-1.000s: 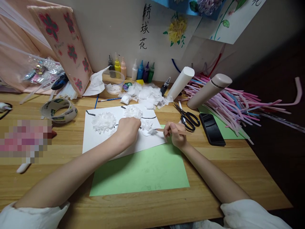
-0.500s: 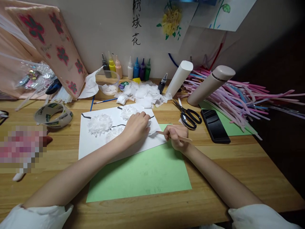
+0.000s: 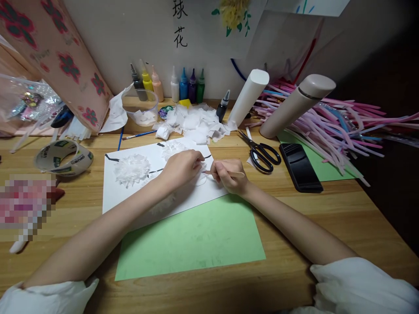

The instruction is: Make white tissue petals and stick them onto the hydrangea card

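A white sheet (image 3: pixel 131 192) lies on the wooden desk, overlapping a green sheet (image 3: pixel 193 240). Fluffy white tissue flowers (image 3: pixel 132 169) are stuck on the white sheet. My left hand (image 3: pixel 180 166) rests curled on a tissue flower near the sheet's right end, fingers pinching the tissue. My right hand (image 3: pixel 229 176) grips a thin wooden stick (image 3: pixel 225 173), held like a pen, its tip pointing left into the tissue by my left fingertips. The two hands nearly touch.
Scissors (image 3: pixel 262 155) and a black phone (image 3: pixel 300 168) lie right of the sheet. Behind are tissue scraps (image 3: pixel 193 122), small paint bottles (image 3: pixel 183 85), two tilted cylinders (image 3: pixel 296 107), and pink strips (image 3: pixel 343 126). A tape roll (image 3: pixel 63 157) sits at left.
My right hand moved left with the stick, closing in on my left hand over the tissue flower. The camera tilted downward slightly.
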### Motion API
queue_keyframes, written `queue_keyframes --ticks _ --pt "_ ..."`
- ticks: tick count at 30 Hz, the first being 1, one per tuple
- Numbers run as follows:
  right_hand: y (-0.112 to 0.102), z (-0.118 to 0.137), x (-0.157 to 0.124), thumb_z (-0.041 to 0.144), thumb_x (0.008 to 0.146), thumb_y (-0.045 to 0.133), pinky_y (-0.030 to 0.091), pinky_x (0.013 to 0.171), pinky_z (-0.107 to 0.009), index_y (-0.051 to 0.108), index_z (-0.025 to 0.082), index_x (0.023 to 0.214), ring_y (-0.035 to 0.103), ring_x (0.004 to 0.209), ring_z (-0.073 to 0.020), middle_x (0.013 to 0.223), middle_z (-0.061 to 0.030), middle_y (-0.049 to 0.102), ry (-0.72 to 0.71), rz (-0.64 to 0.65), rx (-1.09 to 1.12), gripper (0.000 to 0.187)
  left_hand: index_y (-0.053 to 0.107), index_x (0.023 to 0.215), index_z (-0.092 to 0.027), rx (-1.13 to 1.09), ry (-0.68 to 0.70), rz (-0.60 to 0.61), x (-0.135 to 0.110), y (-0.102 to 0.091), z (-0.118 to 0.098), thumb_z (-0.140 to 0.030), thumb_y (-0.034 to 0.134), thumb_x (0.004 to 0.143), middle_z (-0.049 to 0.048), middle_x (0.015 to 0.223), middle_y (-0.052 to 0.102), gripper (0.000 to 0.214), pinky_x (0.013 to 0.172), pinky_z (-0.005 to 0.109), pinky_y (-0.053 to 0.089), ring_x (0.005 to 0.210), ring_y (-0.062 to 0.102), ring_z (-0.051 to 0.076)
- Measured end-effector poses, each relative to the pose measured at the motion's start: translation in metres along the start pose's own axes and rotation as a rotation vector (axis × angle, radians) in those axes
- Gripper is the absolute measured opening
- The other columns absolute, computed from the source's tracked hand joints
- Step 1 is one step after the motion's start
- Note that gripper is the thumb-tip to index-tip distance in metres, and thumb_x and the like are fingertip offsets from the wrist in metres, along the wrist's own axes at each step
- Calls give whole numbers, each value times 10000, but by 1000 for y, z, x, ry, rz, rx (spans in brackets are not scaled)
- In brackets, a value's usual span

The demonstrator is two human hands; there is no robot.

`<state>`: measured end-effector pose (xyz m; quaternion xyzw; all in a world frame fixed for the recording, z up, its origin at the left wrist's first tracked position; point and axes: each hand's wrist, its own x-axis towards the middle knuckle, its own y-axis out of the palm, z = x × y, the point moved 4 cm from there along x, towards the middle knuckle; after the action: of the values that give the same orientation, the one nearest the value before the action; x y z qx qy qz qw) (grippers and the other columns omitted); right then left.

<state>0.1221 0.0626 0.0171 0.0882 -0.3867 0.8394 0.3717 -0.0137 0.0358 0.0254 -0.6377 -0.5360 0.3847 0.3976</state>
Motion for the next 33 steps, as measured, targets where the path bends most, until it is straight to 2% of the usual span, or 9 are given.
queue_keyframes --ticks 7,12,15,21,25,31,33 --pt "4 1 8 338 948 235 356 530 -245 407 212 525 455 445 -100 474 15 465 43 31 9 474 623 953 -184 -50 -15 14 0 -3 1 -243 438 819 44 961 667 235 689 264 440 877 597 189" --pt "7 -2 17 419 946 260 363 489 -241 410 204 513 442 397 -95 408 29 440 260 -14 113 507 625 889 -182 -75 -42 56 -1 -6 -1 -239 377 834 49 921 667 260 641 269 428 821 598 195" --pt "8 -4 20 450 938 289 362 459 -223 420 196 516 430 374 -87 375 43 420 387 -47 226 510 610 923 -177 -71 -31 95 -5 -8 -2 -231 385 823 54 932 661 251 675 284 439 837 599 202" --pt "7 -10 10 498 908 351 368 453 -214 483 182 576 454 405 -87 416 41 464 465 -61 333 477 563 1061 -172 -46 39 113 -9 -5 -5 -309 495 793 67 1052 625 308 757 316 460 957 579 229" --pt "5 -12 3 455 929 325 369 484 -219 476 181 583 465 451 -88 480 31 472 381 -22 286 467 586 1043 -177 -5 40 71 -4 0 -3 -238 468 799 57 1028 620 278 741 304 465 949 580 218" --pt "-1 2 -2 324 939 289 335 533 -256 450 193 556 449 470 -104 494 9 478 -31 31 -49 435 603 1019 -195 -20 40 26 -1 5 1 -214 456 798 39 1017 629 266 748 287 465 939 584 199" --pt "-3 4 -4 299 934 286 331 531 -261 442 197 546 443 460 -107 484 6 475 -94 11 -88 430 598 1030 -194 -22 34 23 -1 6 3 -208 460 794 41 1024 630 273 755 286 465 946 582 198"
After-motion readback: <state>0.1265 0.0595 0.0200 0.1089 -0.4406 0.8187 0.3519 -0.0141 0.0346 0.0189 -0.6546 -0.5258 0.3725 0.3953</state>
